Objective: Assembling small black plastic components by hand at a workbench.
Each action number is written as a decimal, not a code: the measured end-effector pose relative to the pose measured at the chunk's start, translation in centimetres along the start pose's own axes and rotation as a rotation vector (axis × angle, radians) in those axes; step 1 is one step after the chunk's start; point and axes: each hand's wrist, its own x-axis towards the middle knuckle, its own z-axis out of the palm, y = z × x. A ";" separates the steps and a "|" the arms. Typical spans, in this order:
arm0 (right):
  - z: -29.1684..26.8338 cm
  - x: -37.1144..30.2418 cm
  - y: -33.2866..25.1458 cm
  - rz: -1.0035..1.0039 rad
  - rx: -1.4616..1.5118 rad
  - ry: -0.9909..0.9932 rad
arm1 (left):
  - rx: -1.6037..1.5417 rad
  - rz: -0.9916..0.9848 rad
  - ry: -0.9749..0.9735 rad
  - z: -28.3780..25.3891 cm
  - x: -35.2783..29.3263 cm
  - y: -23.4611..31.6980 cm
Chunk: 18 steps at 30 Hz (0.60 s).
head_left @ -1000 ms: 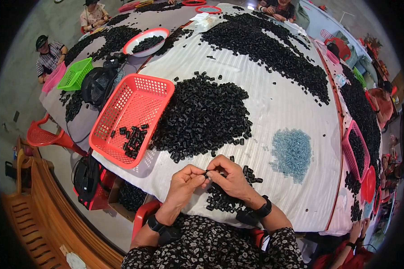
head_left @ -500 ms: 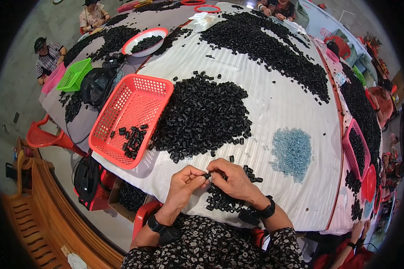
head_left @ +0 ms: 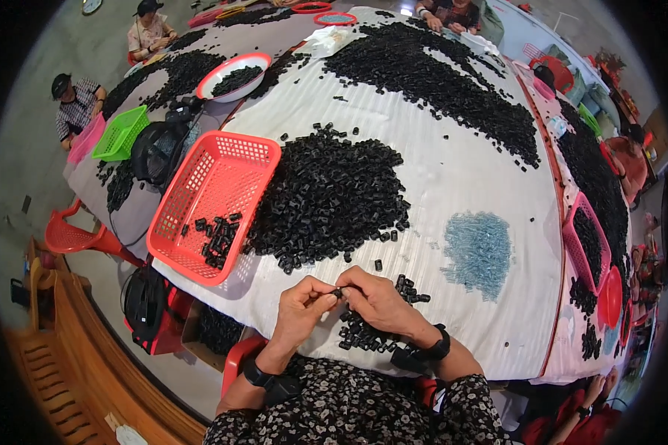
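Just over the near part of the white-covered table, my left hand [head_left: 302, 310] and my right hand [head_left: 378, 298] meet at the fingertips. Both pinch one small black plastic piece [head_left: 337, 293], mostly covered by the fingers. Under my right hand lies a small heap of black pieces [head_left: 364, 334]. Beyond my hands spreads a big pile of black pieces [head_left: 326, 196]. Left of that pile, a red plastic basket [head_left: 172, 226] holds a few black pieces at its near end. To the right is a patch of small clear bluish pieces [head_left: 479, 252].
A long band of black pieces [head_left: 438, 81] covers the table's far side. A white basin with red rim [head_left: 234, 78] and a green basket [head_left: 121, 133] stand at the far left. A pink basket [head_left: 588, 245] is on the right. Other people sit around the table; a wooden bench [head_left: 89, 356] is at lower left.
My fingertips have drawn slightly closer around the black piece, and my right hand has shifted a little left. The view has tilted slightly; the piles and baskets look the same.
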 end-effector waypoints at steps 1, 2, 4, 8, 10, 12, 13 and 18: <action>0.0 0.0 0.1 -0.054 -0.062 0.020 | 0.057 0.020 0.021 0.2 0.0 0.2; 0.0 0.0 0.0 -0.053 -0.069 0.007 | 0.114 0.041 0.042 0.3 0.1 0.3; 0.3 -0.1 1.0 -0.137 -0.156 0.034 | 0.176 0.045 0.056 0.3 0.1 0.1; 0.7 -0.3 1.5 -0.285 -0.359 0.093 | 0.240 0.097 0.122 1.1 0.7 -0.2; 1.0 -0.4 1.4 -0.420 -0.633 0.157 | 0.281 0.102 0.130 1.3 1.1 -0.5; 1.2 -0.6 1.1 -0.405 -0.718 0.186 | 0.321 0.106 0.137 1.7 1.4 -0.5; 1.2 -0.7 1.0 -0.393 -0.802 0.205 | 0.296 0.094 0.156 2.1 1.5 -0.3; 1.8 -0.6 1.7 -0.338 -0.831 0.206 | 0.321 0.055 0.197 2.5 1.9 -1.1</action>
